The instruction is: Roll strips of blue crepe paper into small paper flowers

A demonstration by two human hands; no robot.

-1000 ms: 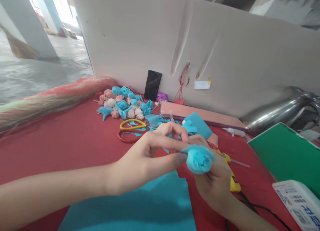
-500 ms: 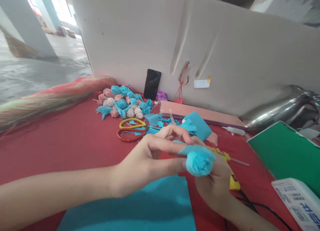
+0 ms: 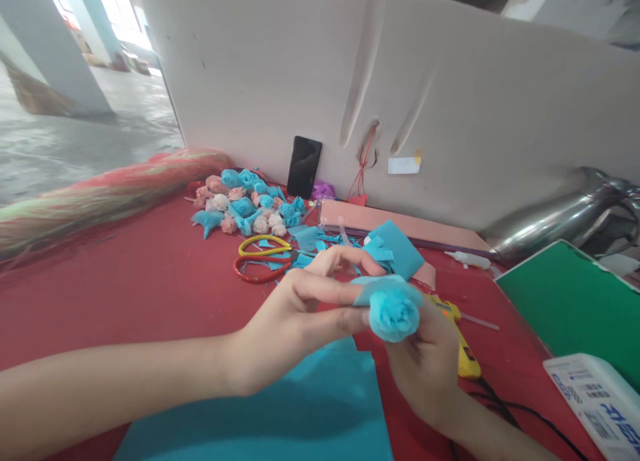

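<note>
A blue crepe-paper rose (image 3: 394,314) is held between my two hands, its ruffled face toward me. My left hand (image 3: 305,308) comes in from the left, thumb and index finger pinching the loose petal strip at the flower's left side. My right hand (image 3: 433,354) is closed around the base behind the rose; most of its fingers are hidden by the flower. Below my hands lies a stack of blue paper sheets (image 3: 270,414). Just right of my right hand lies a yellow hot glue gun (image 3: 467,358), partly covered by that hand.
Scissors (image 3: 265,258) with yellow and red handles lie beside blue paper scraps (image 3: 395,248). Behind them is a pile of pink, white and blue paper flowers (image 3: 245,204). A phone (image 3: 305,166) leans on the panel. A metal kettle (image 3: 555,214) and green board (image 3: 575,308) stand right.
Both hands stay on the rose. The flower has shifted slightly left and up, and the right hand has moved a little with it, its face turned slightly.
</note>
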